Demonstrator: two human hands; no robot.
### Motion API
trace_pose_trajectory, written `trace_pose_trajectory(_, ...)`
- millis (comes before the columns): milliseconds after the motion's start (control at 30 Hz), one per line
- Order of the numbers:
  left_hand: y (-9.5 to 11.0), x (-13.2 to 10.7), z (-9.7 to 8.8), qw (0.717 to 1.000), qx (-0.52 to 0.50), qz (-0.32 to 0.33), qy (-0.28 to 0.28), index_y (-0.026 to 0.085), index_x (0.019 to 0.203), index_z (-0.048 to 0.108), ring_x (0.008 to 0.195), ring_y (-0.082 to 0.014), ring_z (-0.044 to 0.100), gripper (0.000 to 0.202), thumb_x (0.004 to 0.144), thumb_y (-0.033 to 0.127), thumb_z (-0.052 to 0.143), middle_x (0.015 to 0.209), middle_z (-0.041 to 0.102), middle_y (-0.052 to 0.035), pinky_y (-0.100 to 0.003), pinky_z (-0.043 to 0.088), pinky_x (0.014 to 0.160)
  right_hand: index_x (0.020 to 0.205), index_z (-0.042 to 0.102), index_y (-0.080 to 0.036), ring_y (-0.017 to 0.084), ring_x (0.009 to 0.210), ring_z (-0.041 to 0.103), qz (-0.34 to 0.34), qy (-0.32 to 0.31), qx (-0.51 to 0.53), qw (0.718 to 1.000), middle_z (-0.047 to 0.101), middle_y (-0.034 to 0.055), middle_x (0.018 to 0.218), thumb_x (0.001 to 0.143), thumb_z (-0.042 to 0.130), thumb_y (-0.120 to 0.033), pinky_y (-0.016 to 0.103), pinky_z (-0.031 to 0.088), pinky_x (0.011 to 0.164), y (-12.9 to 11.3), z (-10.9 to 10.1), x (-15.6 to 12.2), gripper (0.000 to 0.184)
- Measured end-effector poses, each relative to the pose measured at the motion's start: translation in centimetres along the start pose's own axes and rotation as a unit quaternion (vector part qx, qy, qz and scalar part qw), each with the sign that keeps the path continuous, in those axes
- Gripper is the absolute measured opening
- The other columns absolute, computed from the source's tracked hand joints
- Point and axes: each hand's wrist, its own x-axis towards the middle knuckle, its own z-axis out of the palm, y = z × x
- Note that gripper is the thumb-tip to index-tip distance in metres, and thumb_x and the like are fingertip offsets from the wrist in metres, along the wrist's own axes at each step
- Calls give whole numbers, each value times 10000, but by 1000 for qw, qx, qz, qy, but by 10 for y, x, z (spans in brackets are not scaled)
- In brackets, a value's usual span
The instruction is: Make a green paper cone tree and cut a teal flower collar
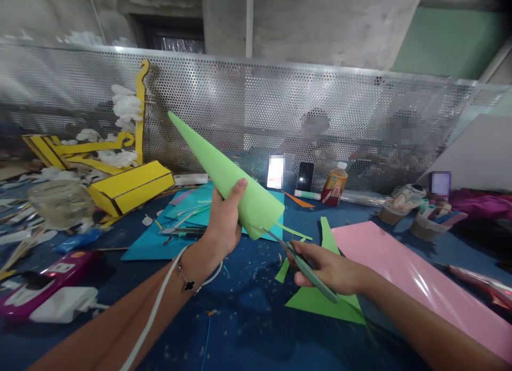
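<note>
A green paper cone [224, 174] is tilted in the air, its tip pointing up and left. My left hand [226, 219] is closed around its wide end, thumb on the outer face. In my right hand [324, 267] is a pair of scissors [306, 272] with greenish handles, its blades touching the lower rim of the cone. A thin green paper strip [294, 231] hangs off the rim to the right. Below my right hand lies a green paper scrap [324, 307] on the blue table [240, 328].
Blue sheets [148, 243] lie behind my left hand, and a pink sheet [400, 264] is at right. A bottle [335, 184] and phone [306, 175] stand near the perforated metal screen [224, 94]. Yellow box [132, 187], glass jar [60, 203] and purple power strip [52, 280] are at left.
</note>
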Motion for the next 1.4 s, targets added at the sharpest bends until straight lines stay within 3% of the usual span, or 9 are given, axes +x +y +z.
trace_pose_trajectory(200,2,0,-1,1000,-7,-11,11,256,1151,640,982,-251,739,503,739,374,903,1143,748,-47,-397,633,899,1038,519,-207,210,945,505,-23,-15,77,997,499,29,1002,806,703,-733,373,458,877,5,-2,-2,603)
trace_pose_trajectory(500,-2,-3,0,1000,8,-28,-2,244,1141,636,1002,-282,734,515,720,359,908,1118,752,-58,-425,638,876,1033,519,-213,200,922,494,-15,-24,69,997,505,32,1002,828,671,-749,378,467,903,-2,-2,-2,593)
trace_pose_trajectory(933,-2,-3,-2,1000,9,-21,-13,246,1133,640,950,-266,733,498,732,372,906,1135,753,-63,-414,628,865,909,506,-207,164,788,414,-8,-3,60,998,442,-9,862,888,620,-722,326,410,775,-8,0,-2,528)
trace_pose_trajectory(1400,1,-4,3,1000,3,-15,-7,219,1146,619,975,-273,727,565,693,376,919,1075,736,-55,-403,625,857,933,542,-182,162,799,418,16,11,31,999,464,-1,870,904,599,-725,313,375,742,-1,0,-1,546)
